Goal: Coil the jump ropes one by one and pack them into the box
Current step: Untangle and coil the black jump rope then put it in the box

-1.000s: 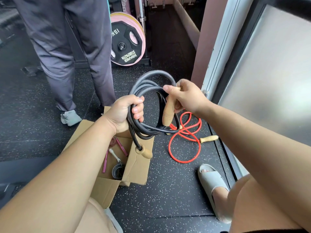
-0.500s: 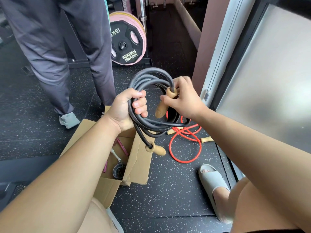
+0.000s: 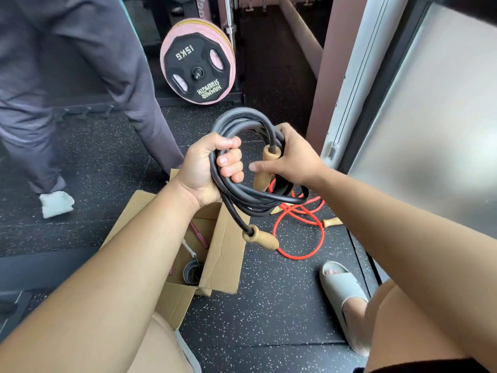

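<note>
At the centre of the frame, the left hand (image 3: 208,170) grips one side of the coiled black jump rope (image 3: 243,117), fingers wrapped round the loops. The right hand (image 3: 294,157) is closed on the opposite side, holding one wooden handle (image 3: 265,170) against the coil. The other handle (image 3: 261,236) hangs below, over the open cardboard box (image 3: 224,261) on the floor at lower centre-left. A red jump rope (image 3: 297,239) lies on the floor just right of the box.
</note>
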Demonstrator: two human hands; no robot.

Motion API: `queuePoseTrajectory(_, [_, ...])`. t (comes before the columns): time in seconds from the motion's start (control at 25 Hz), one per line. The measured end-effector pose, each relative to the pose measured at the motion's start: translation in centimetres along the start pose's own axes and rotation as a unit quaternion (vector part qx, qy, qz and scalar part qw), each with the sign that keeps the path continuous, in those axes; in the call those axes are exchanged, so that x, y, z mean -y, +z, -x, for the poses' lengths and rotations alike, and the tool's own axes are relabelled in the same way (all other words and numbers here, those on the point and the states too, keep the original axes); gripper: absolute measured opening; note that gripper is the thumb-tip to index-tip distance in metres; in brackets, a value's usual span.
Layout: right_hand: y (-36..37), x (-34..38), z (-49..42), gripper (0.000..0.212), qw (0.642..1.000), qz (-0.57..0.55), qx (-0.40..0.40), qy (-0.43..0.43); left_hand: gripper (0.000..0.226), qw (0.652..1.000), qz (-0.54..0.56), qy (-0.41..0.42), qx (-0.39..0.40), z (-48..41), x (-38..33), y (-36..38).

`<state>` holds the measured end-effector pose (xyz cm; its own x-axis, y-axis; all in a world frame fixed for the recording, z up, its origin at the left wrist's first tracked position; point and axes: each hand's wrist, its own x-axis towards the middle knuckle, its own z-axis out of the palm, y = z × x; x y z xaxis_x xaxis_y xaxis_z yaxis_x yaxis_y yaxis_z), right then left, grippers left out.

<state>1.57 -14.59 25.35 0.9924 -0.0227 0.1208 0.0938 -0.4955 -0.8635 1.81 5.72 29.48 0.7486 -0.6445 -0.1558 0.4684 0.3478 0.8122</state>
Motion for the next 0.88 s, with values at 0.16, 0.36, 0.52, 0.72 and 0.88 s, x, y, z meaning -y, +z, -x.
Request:
queuePoseTrajectory(0.16, [-1.4,0.4,1.0,0.06,0.888,-0.377,0.203,0.17,0.007,1.0,0.017,0.011,-0.002,0.4,-0.8,-1.4])
queuePoseTrajectory(0.36, [-0.9,-0.2,1.7,0.094,0.827,-0.477,0.193,0.229,0.007,0.999,0.035,0.0,0.002,0.8,-0.8,-1.6])
queuePoseTrajectory(0.52, [0.4,-0.7,2.0,0.1,0.798,-0.521,0.216,0.212,0.009,0.999,0.042,-0.009,0.013,1.0,-0.7,-1.4])
queuePoseTrajectory(0.72, [-0.2,-0.3,1.6,0.105,0.818,-0.497,0.214,0.195,0.009,0.998,0.051,-0.008,0.018,1.2,-0.9,-1.6])
queuePoseTrajectory(0.88, [-0.4,-0.6,1.1,0.111,0.849,-0.434,0.202,0.225,0.009,0.999,0.047,-0.01,0.01,1.4,-1.0,-1.4])
